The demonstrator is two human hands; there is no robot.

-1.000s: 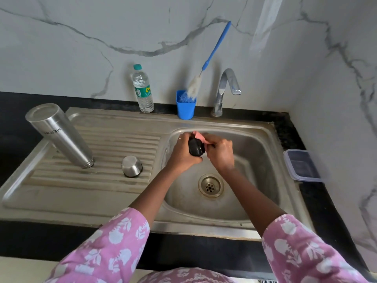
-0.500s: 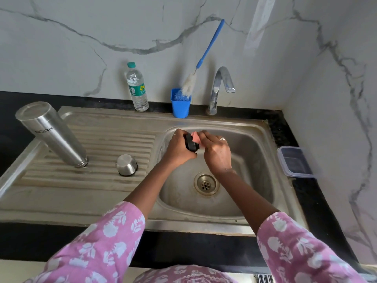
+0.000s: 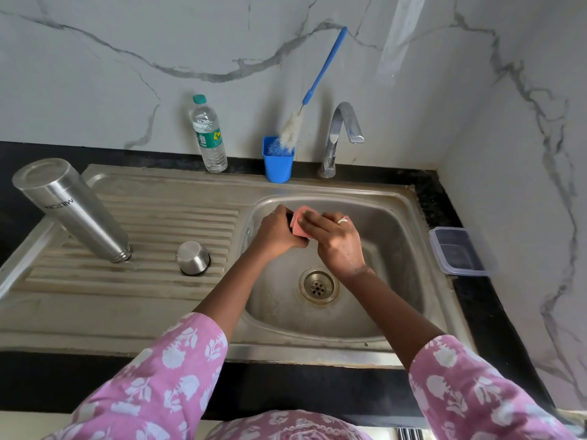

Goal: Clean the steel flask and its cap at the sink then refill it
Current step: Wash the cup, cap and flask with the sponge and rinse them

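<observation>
The steel flask (image 3: 71,208) stands upside down on the ribbed drainboard at the left. A small steel cup lid (image 3: 193,258) sits mouth down beside it. Over the sink basin (image 3: 390,236), my left hand (image 3: 275,234) grips a black cap (image 3: 289,220), mostly hidden by the fingers. My right hand (image 3: 337,241) holds a pink sponge (image 3: 299,225) against the cap. The tap (image 3: 341,134) behind the basin shows no water running.
A plastic water bottle (image 3: 208,136) and a blue cup (image 3: 278,161) holding a blue-handled bottle brush (image 3: 320,74) stand at the back wall. A clear plastic container (image 3: 459,251) lies on the black counter right of the sink. The drain (image 3: 317,284) is below my hands.
The sponge in my right hand has slid across the cap and now covers most of it. Both hands stayed over the basin; the head camera shifted slightly.
</observation>
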